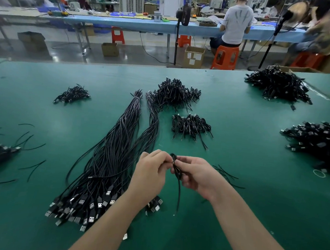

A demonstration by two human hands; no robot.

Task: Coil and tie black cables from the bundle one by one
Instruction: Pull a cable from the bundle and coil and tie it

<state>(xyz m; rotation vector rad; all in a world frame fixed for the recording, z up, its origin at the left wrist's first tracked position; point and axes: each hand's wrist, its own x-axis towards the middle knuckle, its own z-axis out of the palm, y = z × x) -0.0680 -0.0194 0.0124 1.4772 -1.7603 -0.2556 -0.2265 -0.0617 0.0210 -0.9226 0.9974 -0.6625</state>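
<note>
Nearest the camera, two bare forearms reach in over the near edge of the green table (pixel 232 217) and meet above its near middle. The bundle (pixel 107 160) of uncoiled black cables, the largest item in reach, lies just left of the hands; its long axis runs from plug ends at the near edge up to a tied neck toward the table's centre. Heaps of finished coils sit farther off: one at the far right corner (pixel 278 87), one at the right edge (pixel 319 141), one at far centre (pixel 174 95), a smaller one nearer the centre (pixel 191 124), and one far left (pixel 72 95). Loose ties (pixel 227 174) lie right of the hands, more at the left edge.

The left hand (pixel 151 172) and right hand (pixel 193 175) both pinch one small coil (pixel 176 166) held between them, clear of the table. The coil's long axis is roughly upright, with a free tail hanging down toward the near edge. The fingertips meet at the coil's upper part, probably closing a tie. The left hand is nearer the bundle and so better placed for drawing the next cable.
</note>
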